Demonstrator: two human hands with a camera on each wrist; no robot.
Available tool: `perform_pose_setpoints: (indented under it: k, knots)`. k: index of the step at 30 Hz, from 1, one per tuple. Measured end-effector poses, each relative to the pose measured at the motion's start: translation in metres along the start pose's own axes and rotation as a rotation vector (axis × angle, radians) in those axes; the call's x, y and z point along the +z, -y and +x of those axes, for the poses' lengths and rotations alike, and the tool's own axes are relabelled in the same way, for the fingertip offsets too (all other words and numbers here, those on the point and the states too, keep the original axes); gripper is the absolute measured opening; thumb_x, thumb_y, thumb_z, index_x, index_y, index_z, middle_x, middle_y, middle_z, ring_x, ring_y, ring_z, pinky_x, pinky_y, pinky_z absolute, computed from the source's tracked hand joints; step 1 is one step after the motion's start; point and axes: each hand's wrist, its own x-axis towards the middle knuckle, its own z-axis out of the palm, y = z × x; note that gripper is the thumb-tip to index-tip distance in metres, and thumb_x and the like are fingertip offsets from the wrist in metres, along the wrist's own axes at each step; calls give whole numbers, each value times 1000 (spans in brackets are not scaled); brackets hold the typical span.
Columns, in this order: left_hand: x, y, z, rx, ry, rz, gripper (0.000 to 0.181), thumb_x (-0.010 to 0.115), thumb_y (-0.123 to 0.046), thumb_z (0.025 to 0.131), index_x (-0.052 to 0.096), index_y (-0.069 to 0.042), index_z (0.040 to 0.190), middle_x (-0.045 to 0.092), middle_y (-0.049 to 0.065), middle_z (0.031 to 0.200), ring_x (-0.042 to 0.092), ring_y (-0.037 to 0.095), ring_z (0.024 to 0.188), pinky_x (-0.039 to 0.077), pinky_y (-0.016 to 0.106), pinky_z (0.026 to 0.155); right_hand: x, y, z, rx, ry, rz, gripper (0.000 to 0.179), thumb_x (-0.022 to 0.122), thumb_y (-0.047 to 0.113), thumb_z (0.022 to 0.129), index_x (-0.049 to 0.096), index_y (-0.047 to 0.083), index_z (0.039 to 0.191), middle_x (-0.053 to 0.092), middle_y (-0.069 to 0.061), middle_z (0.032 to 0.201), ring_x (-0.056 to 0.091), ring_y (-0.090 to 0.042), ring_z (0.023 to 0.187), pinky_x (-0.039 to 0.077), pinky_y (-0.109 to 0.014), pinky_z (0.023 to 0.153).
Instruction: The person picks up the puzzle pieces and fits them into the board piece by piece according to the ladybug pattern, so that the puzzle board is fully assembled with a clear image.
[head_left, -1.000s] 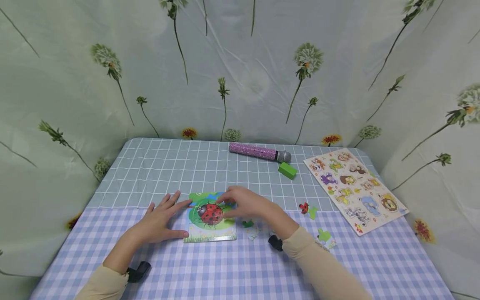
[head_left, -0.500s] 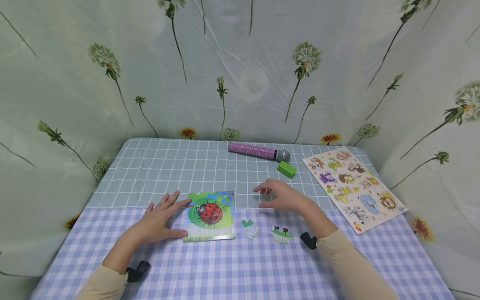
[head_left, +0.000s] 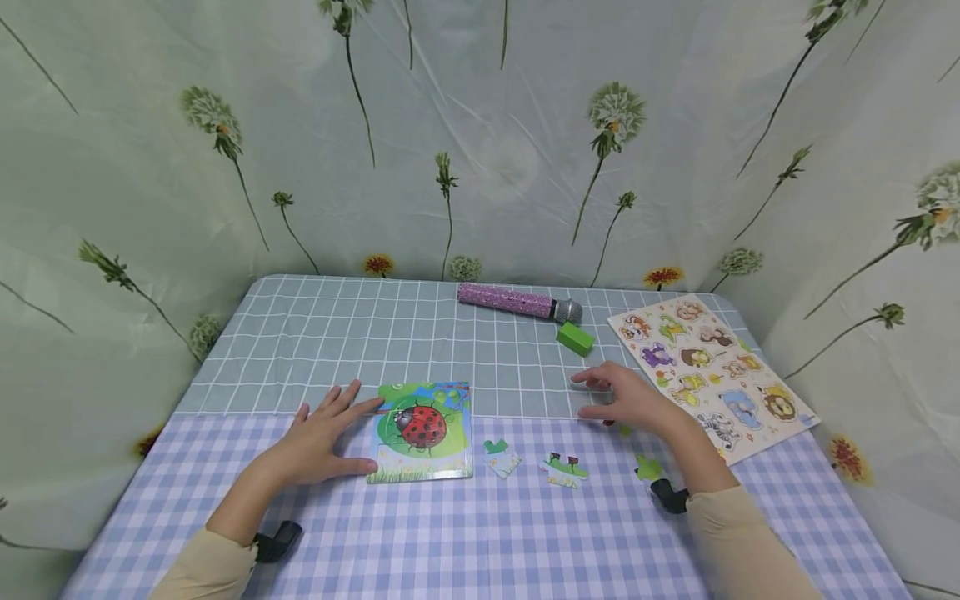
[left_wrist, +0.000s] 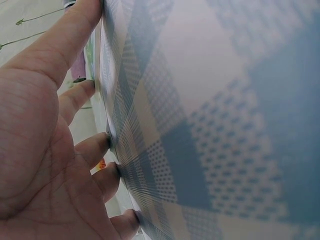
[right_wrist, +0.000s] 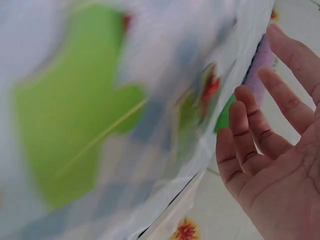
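Observation:
A square ladybug jigsaw puzzle [head_left: 422,437] lies flat on the checked cloth. My left hand [head_left: 318,447] rests with spread fingers at its left side, thumb and index fingertip right at the edge. Farther right, my right hand [head_left: 636,400] hovers over the cloth, fingers loosely bent and holding nothing. Below that hand is a red and green jigsaw piece [right_wrist: 207,95], mostly covered in the head view. Nearer the wrist lies a green jigsaw piece [head_left: 647,467], large and blurred in the right wrist view. Between puzzle and right hand are a white-green piece [head_left: 502,460] and a grass-patterned piece [head_left: 564,471].
A glittery pink microphone [head_left: 510,301] lies at the back, with a green block [head_left: 575,338] beside its head. The animal picture board [head_left: 678,387] sits at the right, partly behind the right forearm. A flowered curtain [head_left: 517,167] borders the table's far side.
My right hand has moved off the ladybug puzzle and swung rightward, uncovering the puzzle's right side and the grass-patterned piece. The left hand has stayed in place.

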Motion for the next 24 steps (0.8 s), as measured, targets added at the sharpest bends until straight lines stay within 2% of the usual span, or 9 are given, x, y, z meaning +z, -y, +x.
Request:
perform_pose_setpoints:
  k: [5,13,21,24]
  knots:
    - [-1,-1,0,2,0,-2,98,89,-61,80,48,-27,163,25,25,177,19,59,161,13,89,116,0,-13,-9,5,-13,-34,56,89,32,89,72,10,138,67,-17,127,65,-33,114,54,-57,100]
    - [1,-1,0,1,1,11,97,89,-61,80,49,-28,162,25,24,177,20,58,161,15,89,116,-2,-19,-22,61,-6,14,63,92,32,85,70,10,139,64,-21,132,65,-41,120,51,-65,107]
    - [0,-3,0,-3,-1,21,98,89,-60,80,49,-27,162,26,25,176,21,59,160,16,89,116,-4,-21,-29,82,-1,37,63,92,32,86,69,10,141,64,-21,132,63,-35,117,51,-62,104]
    - [1,-2,0,-2,-1,23,98,89,-60,80,49,-27,162,26,25,176,21,59,160,16,89,116,-4,-21,-31,81,-3,35,63,92,31,86,69,10,140,64,-19,129,61,-31,113,52,-56,101]
